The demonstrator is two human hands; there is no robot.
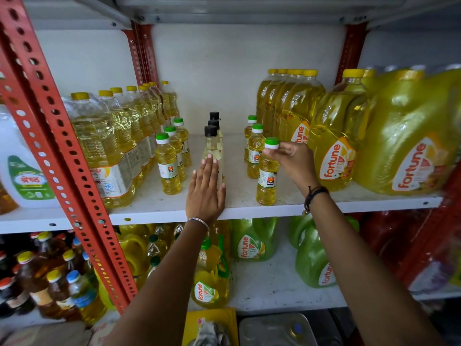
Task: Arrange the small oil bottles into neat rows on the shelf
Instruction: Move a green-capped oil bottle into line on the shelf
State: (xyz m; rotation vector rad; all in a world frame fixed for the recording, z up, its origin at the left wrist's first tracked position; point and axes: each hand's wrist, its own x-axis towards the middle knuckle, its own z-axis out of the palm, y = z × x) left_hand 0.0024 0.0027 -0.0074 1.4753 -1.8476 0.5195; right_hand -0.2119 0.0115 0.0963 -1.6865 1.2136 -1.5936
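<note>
On the white shelf (pixel 249 211), my right hand (pixel 294 162) pinches the green cap of the front small bottle (pixel 268 176). My left hand (pixel 205 191) lies flat and open, fingertips touching the black-capped bottle (pixel 212 146). Light, slick plastic, probably; grip the body.

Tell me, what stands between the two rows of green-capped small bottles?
In the head view, a row of black-capped bottles stands between them, with the flat left hand against the front one; bare white shelf on either side.

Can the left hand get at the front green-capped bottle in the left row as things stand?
Probably yes. The left hand lies flat and empty against the black-capped bottle; the front green-capped bottle stands just to its left, with bare shelf between and nothing in front.
</note>
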